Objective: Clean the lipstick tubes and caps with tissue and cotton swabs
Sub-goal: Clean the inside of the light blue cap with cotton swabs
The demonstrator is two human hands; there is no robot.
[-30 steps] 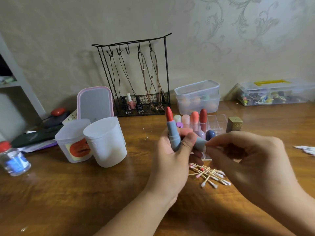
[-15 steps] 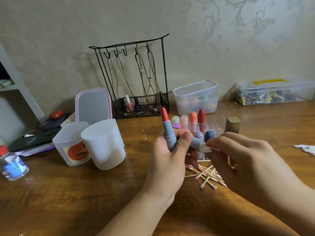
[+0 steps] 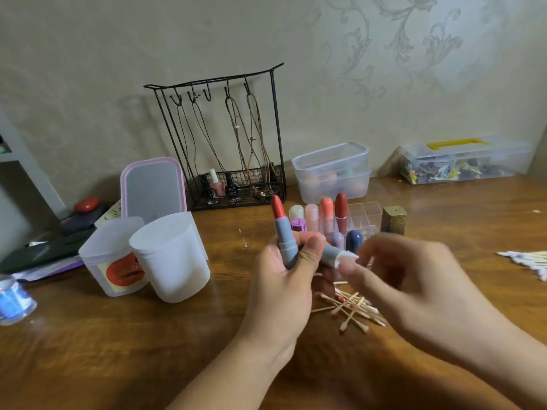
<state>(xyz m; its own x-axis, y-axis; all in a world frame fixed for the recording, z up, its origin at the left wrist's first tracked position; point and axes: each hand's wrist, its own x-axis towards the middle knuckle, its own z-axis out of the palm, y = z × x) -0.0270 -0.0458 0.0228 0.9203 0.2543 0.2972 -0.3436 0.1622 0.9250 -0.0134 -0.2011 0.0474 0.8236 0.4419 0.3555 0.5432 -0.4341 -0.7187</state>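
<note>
My left hand [image 3: 284,279] grips an upright grey-blue lipstick tube [image 3: 285,239] with its red stick wound out. The same hand also holds the matching grey cap [image 3: 329,252], lying sideways and pointing right. My right hand [image 3: 414,279], blurred, pinches a small piece of white tissue [image 3: 347,258] stuck into the cap's open end. Used cotton swabs [image 3: 352,309] with pink-stained tips lie in a heap on the table below my hands. Several other lipsticks [image 3: 327,214] stand in a clear organiser [image 3: 365,216] behind my hands.
Two white plastic cups [image 3: 170,258] stand at the left with a pink-rimmed mirror [image 3: 152,187] behind. A black wire jewellery rack [image 3: 228,149], stacked clear boxes [image 3: 331,170] and a gold cap [image 3: 394,219] sit at the back. Clean swabs [image 3: 529,260] lie far right, a small bottle [image 3: 13,300] far left.
My right hand has drawn slightly away from the cap, so the white tissue at the cap's mouth now shows. My left hand keeps the tube and cap almost still.
</note>
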